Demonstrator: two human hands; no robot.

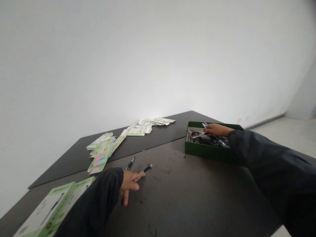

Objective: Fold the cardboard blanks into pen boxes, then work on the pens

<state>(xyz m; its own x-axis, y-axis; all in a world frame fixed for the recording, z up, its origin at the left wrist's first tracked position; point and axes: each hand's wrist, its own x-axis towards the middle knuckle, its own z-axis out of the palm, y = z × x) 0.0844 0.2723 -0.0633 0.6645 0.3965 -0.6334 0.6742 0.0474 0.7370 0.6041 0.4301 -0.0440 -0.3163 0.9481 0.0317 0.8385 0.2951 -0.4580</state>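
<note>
My left hand (128, 185) is over the dark table on the left side, with a clear pen with a black grip (143, 173) held slantwise between its fingers. The thumb and another finger are spread away from that pen. Just behind the hand lies a second pen (130, 162), partly covered by my sleeve and hand. On the right, my right hand (218, 129) reaches over a green box (209, 149) full of loose pens (217, 140). Its fingers are closed on pens (205, 125), whose clear ends stick out past the fingertips; how many they are is hard to tell.
Flat green-and-white cartons (103, 151) lie at the left, some with pink and blue. More flattened cartons (138, 130) trail along the back by the wall. Green-and-white pen boxes (53, 207) stand near left. The dark table (197, 191) has a seam across it.
</note>
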